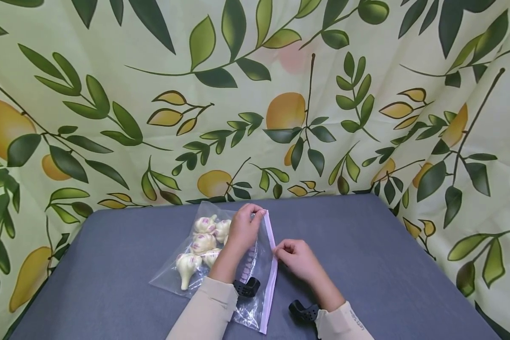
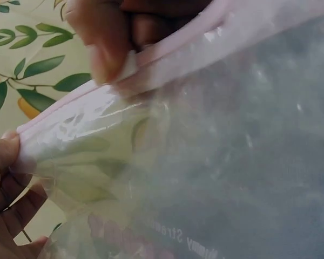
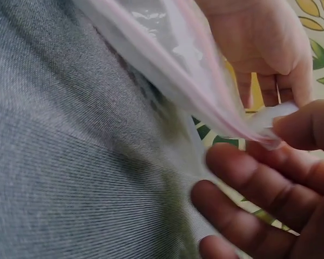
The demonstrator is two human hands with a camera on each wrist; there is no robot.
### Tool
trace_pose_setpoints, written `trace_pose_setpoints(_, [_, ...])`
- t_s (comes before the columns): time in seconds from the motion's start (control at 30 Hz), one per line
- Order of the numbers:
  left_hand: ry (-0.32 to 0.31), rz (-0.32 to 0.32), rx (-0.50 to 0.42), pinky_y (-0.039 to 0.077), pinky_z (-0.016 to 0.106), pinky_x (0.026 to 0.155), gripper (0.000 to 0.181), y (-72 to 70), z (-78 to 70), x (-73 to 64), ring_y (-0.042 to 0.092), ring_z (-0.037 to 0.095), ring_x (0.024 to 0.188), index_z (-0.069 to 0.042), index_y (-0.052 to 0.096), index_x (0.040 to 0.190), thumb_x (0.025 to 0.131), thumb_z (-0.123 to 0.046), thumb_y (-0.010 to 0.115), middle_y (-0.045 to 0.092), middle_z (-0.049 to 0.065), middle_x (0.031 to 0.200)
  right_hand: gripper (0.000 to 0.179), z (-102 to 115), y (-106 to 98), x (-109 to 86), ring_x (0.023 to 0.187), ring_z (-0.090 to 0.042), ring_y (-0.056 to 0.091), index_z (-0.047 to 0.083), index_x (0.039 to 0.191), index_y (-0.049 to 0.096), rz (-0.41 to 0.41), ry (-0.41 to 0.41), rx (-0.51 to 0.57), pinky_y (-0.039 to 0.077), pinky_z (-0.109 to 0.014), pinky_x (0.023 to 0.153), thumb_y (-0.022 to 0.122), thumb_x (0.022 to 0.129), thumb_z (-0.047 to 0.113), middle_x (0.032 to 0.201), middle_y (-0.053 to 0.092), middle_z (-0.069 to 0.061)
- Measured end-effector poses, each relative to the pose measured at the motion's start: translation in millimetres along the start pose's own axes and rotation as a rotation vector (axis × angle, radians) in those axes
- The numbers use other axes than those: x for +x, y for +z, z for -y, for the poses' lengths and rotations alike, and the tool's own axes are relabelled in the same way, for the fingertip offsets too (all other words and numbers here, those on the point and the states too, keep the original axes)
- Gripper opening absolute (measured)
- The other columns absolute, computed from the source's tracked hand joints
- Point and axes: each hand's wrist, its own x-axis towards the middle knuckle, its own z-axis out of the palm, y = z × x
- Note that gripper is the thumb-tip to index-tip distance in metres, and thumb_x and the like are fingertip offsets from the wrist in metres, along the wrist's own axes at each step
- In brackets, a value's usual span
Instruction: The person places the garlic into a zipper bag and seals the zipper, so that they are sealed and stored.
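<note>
A clear zip bag (image 1: 248, 312) lies on the table with several white garlic bulbs (image 1: 203, 243), streaked purple, inside. Along its right side runs a pale pink zip strip (image 1: 268, 293). My left hand (image 1: 244, 229) reaches over the bag and pinches the strip's far end. Partway along the strip, my right hand (image 1: 299, 257) pinches it between thumb and forefinger. A small white tab (image 3: 278, 114) shows at the right thumb in the right wrist view. Pink and white print on the bag shows in the left wrist view.
A grey cloth (image 1: 365, 264) covers the table. Behind it and at both sides hangs a curtain (image 1: 246, 156) printed with leaves and orange fruit. Each wrist wears a black band (image 1: 247, 287), and the sleeves are cream.
</note>
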Motion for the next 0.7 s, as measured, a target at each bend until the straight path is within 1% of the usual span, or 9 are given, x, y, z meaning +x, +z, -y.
trace_pose_setpoints(0.1, [-0.022,-0.005,-0.007,0.048,0.037,0.084,0.015,-1.3,0.1,0.0,0.062,0.019,0.097,-0.015,0.066,0.09,0.092,-0.028,0.059,0.066,-0.001,0.097,0.018,0.8,0.7,-1.1,0.052,-0.007,0.048,0.011,0.068,0.065,0.058,0.015,-0.005,0.038,-0.021,0.047,0.059,0.085,0.012,0.06,0.06,-0.001])
trace_pose_setpoints(0.23, [-0.043,0.006,-0.018,0.049,0.037,0.083,0.015,-0.9,-1.0,0.1,0.061,0.019,0.095,-0.015,0.066,0.089,0.092,-0.028,0.06,0.065,0.0,0.098,0.019,2.3,0.9,-5.9,0.05,-0.01,0.052,0.008,0.068,0.064,0.128,0.07,0.019,0.04,-0.023,0.043,0.057,0.085,0.011,0.059,0.061,-0.007])
trace_pose_setpoints(0.33, [-0.037,0.005,-0.015,0.048,0.036,0.083,0.015,0.2,-1.3,0.5,0.061,0.019,0.094,-0.015,0.066,0.089,0.092,-0.028,0.06,0.065,0.0,0.098,0.02,4.0,1.1,-11.6,0.05,-0.014,0.055,0.005,0.069,0.063,0.176,0.101,0.052,0.042,-0.027,0.04,0.056,0.086,0.011,0.059,0.062,-0.009])
trace_pose_setpoints(0.43, [-0.027,-0.002,-0.005,0.048,0.036,0.082,0.015,1.3,-0.5,0.3,0.061,0.019,0.093,-0.015,0.066,0.089,0.092,-0.028,0.059,0.065,-0.001,0.097,0.022,4.9,2.6,-17.1,0.048,-0.013,0.055,0.003,0.069,0.063,0.224,0.118,0.079,0.043,-0.029,0.038,0.056,0.087,0.013,0.059,0.062,-0.008])
trace_pose_setpoints(0.57, [-0.019,-0.01,-0.009,0.048,0.037,0.082,0.015,2.3,0.3,-0.6,0.061,0.019,0.092,-0.014,0.066,0.088,0.092,-0.028,0.06,0.065,0.0,0.096,0.023,6.2,5.1,-25.2,0.045,-0.011,0.057,0.002,0.073,0.064,0.292,0.164,0.138,0.045,-0.029,0.036,0.056,0.088,0.017,0.062,0.064,-0.006])
trace_pose_setpoints(0.7, [-0.018,-0.011,-0.015,0.048,0.037,0.082,0.016,3.8,0.9,-1.0,0.061,0.019,0.092,-0.014,0.065,0.088,0.092,-0.028,0.059,0.065,0.0,0.095,0.022,7.8,9.2,-36.4,0.045,-0.01,0.059,0.001,0.075,0.064,0.345,0.209,0.223,0.044,-0.026,0.035,0.057,0.088,0.018,0.064,0.066,-0.007])
